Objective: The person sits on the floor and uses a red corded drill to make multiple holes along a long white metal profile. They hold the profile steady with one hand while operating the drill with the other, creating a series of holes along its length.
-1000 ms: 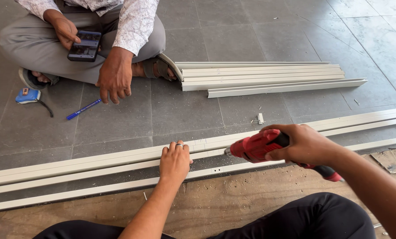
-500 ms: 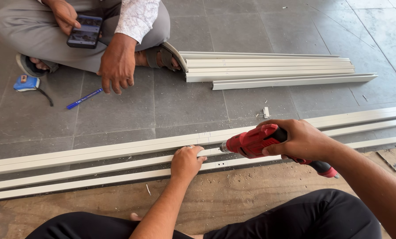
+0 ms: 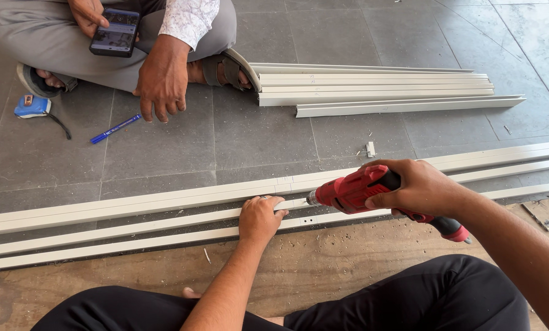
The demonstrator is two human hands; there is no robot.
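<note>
Left hand: one, the left hand (image 3: 260, 217), lies palm down with fingers curled over the white aluminium channel (image 3: 164, 216), pressing it to the floor; it grasps nothing else.
Right hand: one, the right hand (image 3: 417, 187), is wrapped tightly round the body of the red power drill (image 3: 372, 191), fingers fully closed on it.
Drill: one; it lies nearly level, its nose pointing to the person's left, the tip meeting the channel just beside the left hand's fingertips. The dark red handle end sticks out behind the wrist.
Channel: it runs long across the floor from left to right, directly in front of the person's black-trousered knees. It shows three parallel white rails, though I cannot tell if they are one piece or separate lengths. Two small holes show in the nearest rail, just right of the left hand.
Spare profiles: a stack of white aluminium lengths (image 3: 372, 86), about five as far as the edges can be counted, lies well apart on the grey tiles; one lies slightly off the stack's front.
Small white piece: one small white offcut (image 3: 371, 149) sits on the tiles between stack and channel.
Other person: one, seated cross-legged opposite; one of their hands holds a phone (image 3: 115, 32), the other rests on the floor.
Floor items: one blue pen (image 3: 115, 128) and one blue tape measure (image 3: 33, 106), near that person's foot.
</note>
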